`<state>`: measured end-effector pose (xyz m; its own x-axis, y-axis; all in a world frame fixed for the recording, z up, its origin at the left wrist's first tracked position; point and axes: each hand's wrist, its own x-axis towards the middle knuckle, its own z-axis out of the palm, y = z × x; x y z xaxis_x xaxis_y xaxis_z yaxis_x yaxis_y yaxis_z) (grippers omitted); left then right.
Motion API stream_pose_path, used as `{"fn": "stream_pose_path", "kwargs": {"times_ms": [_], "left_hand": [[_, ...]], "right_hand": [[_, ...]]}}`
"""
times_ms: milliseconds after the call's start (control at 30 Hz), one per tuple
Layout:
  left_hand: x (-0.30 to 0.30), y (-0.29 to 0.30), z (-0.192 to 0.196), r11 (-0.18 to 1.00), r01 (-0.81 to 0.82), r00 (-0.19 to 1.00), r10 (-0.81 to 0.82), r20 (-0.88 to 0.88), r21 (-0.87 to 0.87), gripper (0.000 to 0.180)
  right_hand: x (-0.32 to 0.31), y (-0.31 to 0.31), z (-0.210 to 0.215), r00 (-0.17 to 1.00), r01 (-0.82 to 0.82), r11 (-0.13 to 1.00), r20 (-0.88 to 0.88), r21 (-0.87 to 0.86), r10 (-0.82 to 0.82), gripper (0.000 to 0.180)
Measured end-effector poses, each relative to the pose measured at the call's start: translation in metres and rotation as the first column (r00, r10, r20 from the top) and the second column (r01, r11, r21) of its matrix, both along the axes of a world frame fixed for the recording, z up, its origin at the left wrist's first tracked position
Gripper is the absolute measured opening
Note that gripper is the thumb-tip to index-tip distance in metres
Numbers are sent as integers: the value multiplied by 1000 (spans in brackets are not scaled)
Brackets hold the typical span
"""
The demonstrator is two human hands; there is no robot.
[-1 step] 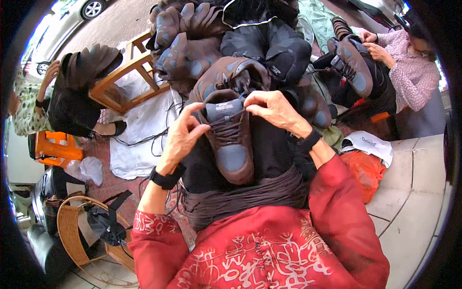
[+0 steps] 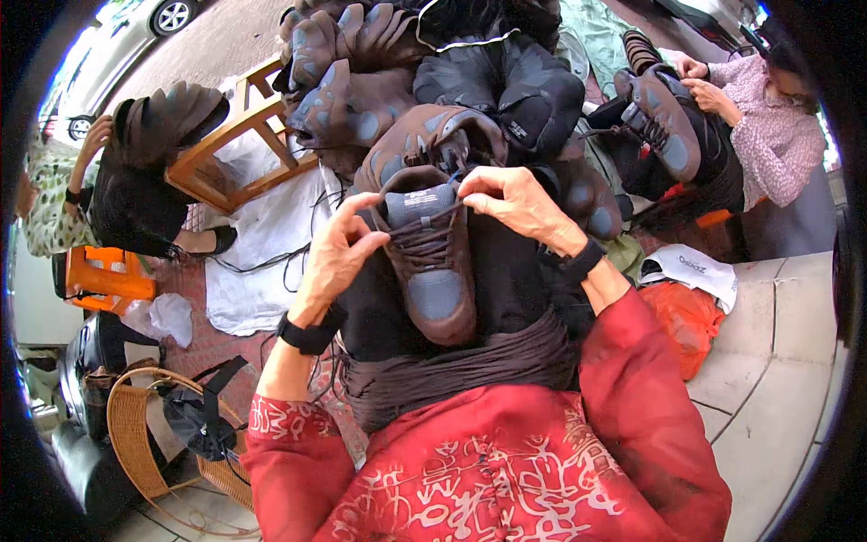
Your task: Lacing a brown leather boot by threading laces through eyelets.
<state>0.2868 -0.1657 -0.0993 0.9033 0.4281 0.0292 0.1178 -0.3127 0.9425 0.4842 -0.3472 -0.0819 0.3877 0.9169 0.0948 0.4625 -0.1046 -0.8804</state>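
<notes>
**Brown shoe held on lap, both hands at the tongue**

The brown shoe [image 2: 432, 271] rests on the person's lap, toe toward the body. The left hand [image 2: 336, 257] grips its side near the collar, fingers curled closed. The right hand [image 2: 515, 203] pinches the lace at the tongue top. A pile of brown shoes [image 2: 361, 81] lies beyond.

The heel end of the brown and grey lace-up shoe [image 2: 432, 262] is covered by the fingers of the left hand [image 2: 336, 257] and right hand [image 2: 517, 203], so the grip on the lace ends cannot be made out. Its sole lies hidden against the dark lap. The pile of brown shoes [image 2: 361, 81] is cut off at the top edge. The woven wicker basket [image 2: 135, 443] fades into the dark rim at lower left.
</notes>
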Motion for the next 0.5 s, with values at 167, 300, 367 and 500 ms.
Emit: {"fn": "stream_pose_path", "kwargs": {"times_ms": [167,300,367,500], "left_hand": [[5,22,8,969,-146,988,132,82,200,18],[-2,30,3,736,-310,947,181,267,602,14],[-8,21,1,723,-356,934,247,260,593,14],[-18,-7,0,880,-162,983,103,154,446,11]], "right_hand": [[-1,5,2,796,-3,934,566,356,-213,7],[-24,1,-1,812,-127,969,583,213,-22,9],[-32,-2,-10,771,-133,977,637,166,-3,11],[-41,1,-10,716,-98,993,698,73,19,12]]}}
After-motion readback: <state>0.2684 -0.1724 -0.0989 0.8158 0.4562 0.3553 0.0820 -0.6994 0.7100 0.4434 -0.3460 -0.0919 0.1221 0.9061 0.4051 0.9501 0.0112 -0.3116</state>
